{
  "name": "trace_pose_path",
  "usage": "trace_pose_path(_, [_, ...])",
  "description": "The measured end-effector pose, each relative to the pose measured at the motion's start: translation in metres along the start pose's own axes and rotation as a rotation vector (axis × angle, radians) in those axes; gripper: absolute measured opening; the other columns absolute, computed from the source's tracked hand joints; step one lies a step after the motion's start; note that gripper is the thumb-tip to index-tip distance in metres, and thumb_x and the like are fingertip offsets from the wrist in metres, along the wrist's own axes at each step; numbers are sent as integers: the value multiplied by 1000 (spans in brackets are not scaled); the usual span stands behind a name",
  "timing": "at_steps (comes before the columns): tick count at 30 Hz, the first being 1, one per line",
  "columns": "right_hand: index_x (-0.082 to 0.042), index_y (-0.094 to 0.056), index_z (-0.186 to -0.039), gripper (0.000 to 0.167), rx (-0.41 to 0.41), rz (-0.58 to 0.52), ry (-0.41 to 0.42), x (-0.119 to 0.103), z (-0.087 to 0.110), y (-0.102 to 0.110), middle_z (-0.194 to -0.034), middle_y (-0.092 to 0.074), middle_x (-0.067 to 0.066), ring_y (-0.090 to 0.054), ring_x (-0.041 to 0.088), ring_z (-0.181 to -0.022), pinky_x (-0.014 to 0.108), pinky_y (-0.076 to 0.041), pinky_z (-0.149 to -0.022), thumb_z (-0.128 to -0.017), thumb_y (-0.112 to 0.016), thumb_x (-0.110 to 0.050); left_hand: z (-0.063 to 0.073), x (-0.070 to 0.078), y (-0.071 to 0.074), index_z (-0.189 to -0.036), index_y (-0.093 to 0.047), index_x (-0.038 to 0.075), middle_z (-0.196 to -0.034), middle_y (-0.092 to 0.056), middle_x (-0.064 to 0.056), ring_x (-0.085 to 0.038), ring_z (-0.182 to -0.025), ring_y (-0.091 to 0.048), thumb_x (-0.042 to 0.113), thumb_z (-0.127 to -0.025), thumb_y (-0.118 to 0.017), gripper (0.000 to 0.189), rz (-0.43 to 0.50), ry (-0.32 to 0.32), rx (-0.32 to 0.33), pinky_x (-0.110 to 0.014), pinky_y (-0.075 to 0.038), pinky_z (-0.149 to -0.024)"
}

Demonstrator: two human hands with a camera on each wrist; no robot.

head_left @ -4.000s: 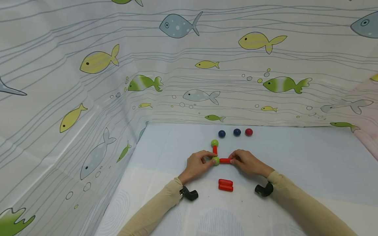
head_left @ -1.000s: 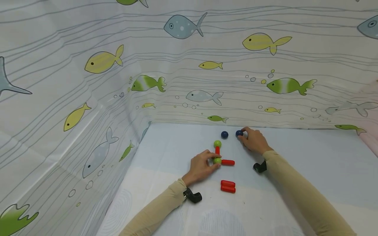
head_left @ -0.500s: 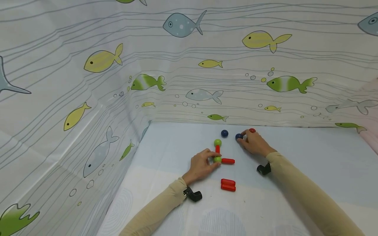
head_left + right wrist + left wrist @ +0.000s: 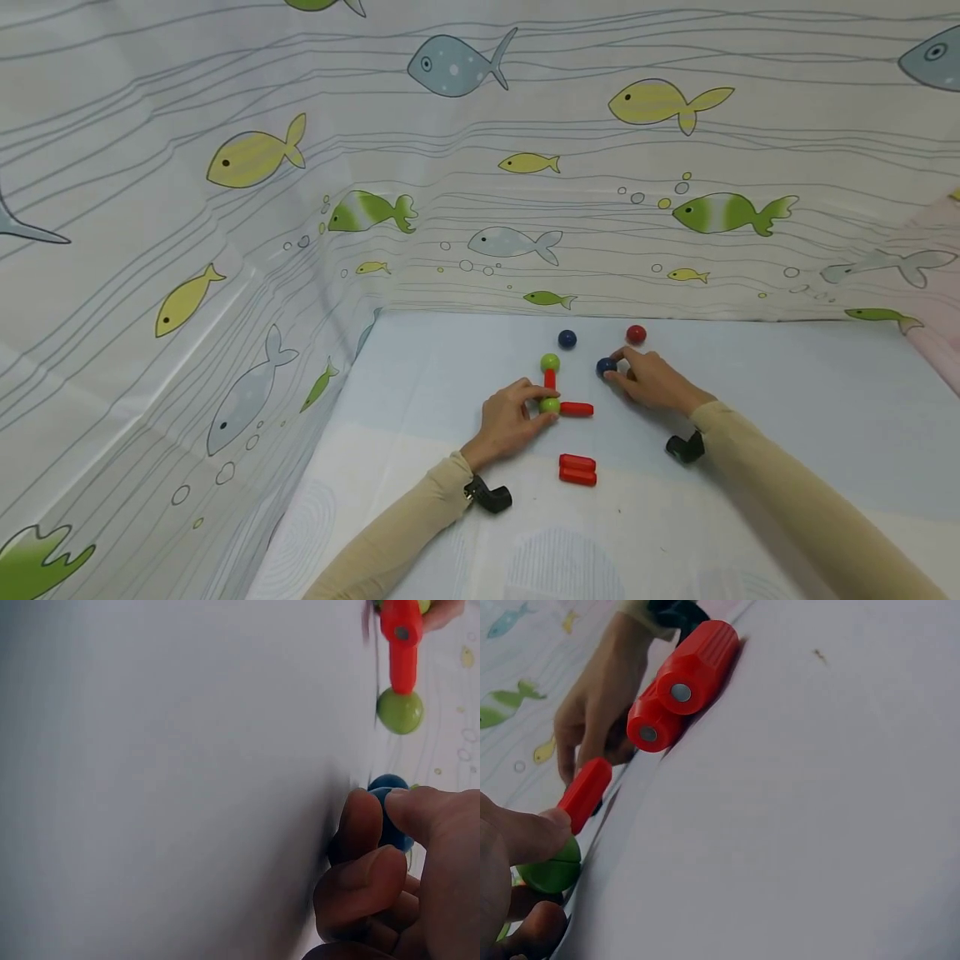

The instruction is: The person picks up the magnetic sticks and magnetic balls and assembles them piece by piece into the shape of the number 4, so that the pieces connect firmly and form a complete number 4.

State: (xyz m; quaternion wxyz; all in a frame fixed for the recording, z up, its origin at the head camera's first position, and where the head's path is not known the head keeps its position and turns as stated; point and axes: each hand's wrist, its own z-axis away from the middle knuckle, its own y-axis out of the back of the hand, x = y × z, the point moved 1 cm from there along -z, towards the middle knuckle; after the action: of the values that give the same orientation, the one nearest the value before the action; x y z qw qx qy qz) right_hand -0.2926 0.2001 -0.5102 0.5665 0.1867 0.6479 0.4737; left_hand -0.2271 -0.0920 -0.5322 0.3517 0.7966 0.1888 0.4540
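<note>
My left hand (image 4: 512, 421) pinches a green ball (image 4: 551, 406) between thumb and fingers. One red rod (image 4: 577, 409) sticks out of that ball to the right; a second red rod (image 4: 550, 379) runs away from it to another green ball (image 4: 550, 362). To the right, my right hand (image 4: 654, 381) grips a dark blue ball (image 4: 607, 367) with thumb and fingertips, close over the table. In the right wrist view its fingers partly cover the blue ball (image 4: 396, 838). The left wrist view shows the thumb against the near green ball (image 4: 551, 868).
Two more red rods (image 4: 577, 469) lie side by side nearer the front, with metal discs at their ends. Toward the back are another dark blue ball (image 4: 567, 339) and a red ball (image 4: 636, 334). A fish-printed sheet (image 4: 450, 167) rises behind the table.
My right hand left the red rod's end, took hold of a dark blue ball at the back and drew it nearer, uncovering the red ball. My left hand stays on the green ball.
</note>
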Motion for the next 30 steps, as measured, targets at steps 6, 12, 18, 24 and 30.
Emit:
trace_pose_path(6, [2, -59, -137, 47, -15, -29, 43, -3, 17, -3, -65, -55, -2, -53, 13, -63, 28, -41, -58, -104, -69, -30, 0, 0, 1, -118, -81, 23, -90, -68, 6, 0, -63, -49, 29, -90, -85, 29, 9, -2, -3, -19, -38, -56])
trace_pose_path(12, [-1, -59, -137, 47, -40, -85, 55, -6, 33, -7, -64, -58, -4, -54, 10, -60, 26, -40, -57, -104, -69, -33, -1, -1, 1, -118, -81, 23, -91, -69, 7, 1, -63, -49, 28, -90, -85, 28, 10, -1, 1, -19, -38, -57])
trace_pose_path(18, [-2, -58, -138, 47, -63, -132, 79, -4, 46, -13, -62, -60, -6, -56, 9, -58, 25, -43, -60, -104, -70, -31, -1, -1, 0, -118, -81, 23, -90, -69, 7, 2, -62, -49, 28, -90, -85, 28, 16, -2, 2, -19, -38, -57])
trace_pose_path(24, [-3, -57, -138, 46, -86, -168, 88, -6, 55, -16, -62, -60, -7, -57, 10, -58, 24, -44, -60, -103, -71, -29, -1, -1, 0, -118, -81, 22, -90, -69, 6, 2, -62, -49, 28, -90, -86, 29, 18, 2, 3, -19, -38, -56])
trace_pose_path(30, [-3, -57, -137, 45, -98, -192, 105, -10, 59, -18, -63, -61, -7, -57, 10, -58, 24, -43, -58, -103, -72, -28, 0, 1, 1, -118, -81, 21, -90, -69, 6, 2, -62, -50, 27, -90, -86, 29, 29, -1, 5, -19, -38, -56])
